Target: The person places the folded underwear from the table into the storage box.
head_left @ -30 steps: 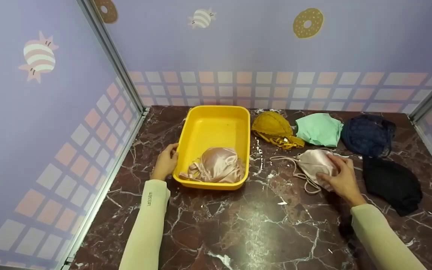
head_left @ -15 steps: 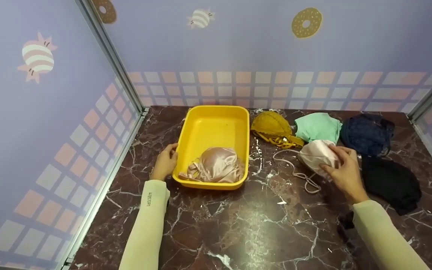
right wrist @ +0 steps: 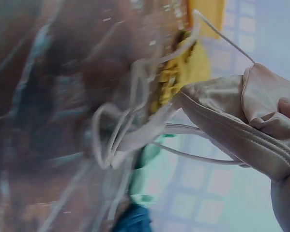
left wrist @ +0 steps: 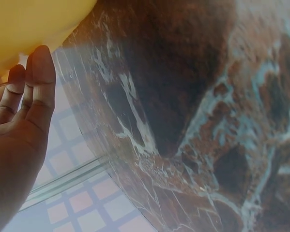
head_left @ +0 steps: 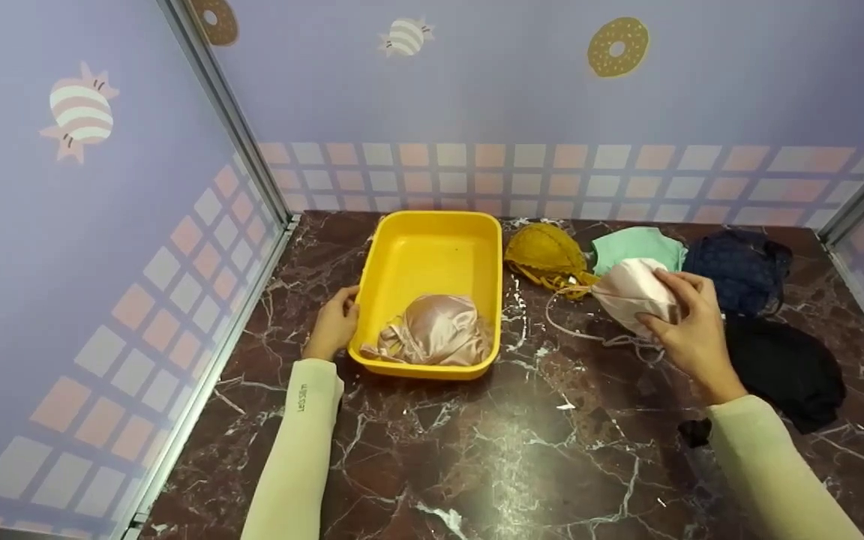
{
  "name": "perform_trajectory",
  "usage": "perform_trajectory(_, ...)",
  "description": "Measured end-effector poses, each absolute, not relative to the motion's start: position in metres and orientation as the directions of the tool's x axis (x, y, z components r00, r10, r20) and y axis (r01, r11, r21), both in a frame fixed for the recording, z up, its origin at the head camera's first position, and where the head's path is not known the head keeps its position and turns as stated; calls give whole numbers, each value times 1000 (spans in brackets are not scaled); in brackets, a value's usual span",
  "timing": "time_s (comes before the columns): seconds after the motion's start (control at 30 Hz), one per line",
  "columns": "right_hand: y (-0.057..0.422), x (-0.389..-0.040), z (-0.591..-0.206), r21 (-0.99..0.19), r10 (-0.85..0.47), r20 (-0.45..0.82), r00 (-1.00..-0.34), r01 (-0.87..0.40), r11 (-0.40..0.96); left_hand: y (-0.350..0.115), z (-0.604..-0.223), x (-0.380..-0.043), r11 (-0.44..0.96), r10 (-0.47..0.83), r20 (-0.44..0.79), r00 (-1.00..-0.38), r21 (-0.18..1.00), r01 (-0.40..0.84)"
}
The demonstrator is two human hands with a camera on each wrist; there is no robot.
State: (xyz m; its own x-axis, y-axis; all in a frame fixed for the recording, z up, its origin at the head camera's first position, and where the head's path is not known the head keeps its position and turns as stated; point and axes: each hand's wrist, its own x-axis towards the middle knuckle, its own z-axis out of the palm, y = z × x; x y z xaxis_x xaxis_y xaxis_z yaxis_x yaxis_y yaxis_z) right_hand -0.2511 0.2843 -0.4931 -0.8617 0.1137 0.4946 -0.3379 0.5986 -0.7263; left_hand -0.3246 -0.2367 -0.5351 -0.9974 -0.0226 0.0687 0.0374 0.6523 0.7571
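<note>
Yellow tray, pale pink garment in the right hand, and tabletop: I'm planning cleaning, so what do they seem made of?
Yellow tray: probably plastic, semi-gloss; even colour, smooth rounded rim.
Pale pink garment: likely satiny fabric, fibre unclear; soft sheen, folds, stitched seams.
Tabletop: polished, perhaps marble or an imitation; white veins, bright glare.
</note>
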Motion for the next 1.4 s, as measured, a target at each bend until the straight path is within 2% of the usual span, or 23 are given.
perform_trajectory(0.2,262,-247,-461,-731,98,546,-832,-417,541,-236,-535,-325,659,-18,69,-997,751,40)
perform_trajectory(0.5,212,-225,-388,-701,55,638,-768,-549,456,-237,-536,-324,660,-12,92,-996,749,62)
perform_trajectory(0.67,193,-219,-367,-681,17,676,-736,-616,396,-237,-537,-323,665,-14,93,-996,745,60)
perform_trajectory(0.9,168,-215,-341,-602,-27,755,-655,-709,368,-236,-536,-323,661,-20,96,-995,748,59)
perform_trajectory(1.17,137,-211,-324,-545,-83,802,-592,-781,304,-234,-534,-322,660,-25,68,-997,751,35)
perform_trajectory(1.4,104,-220,-344,-593,-157,774,-614,-789,163,-236,-535,-323,670,-29,73,-997,742,34)
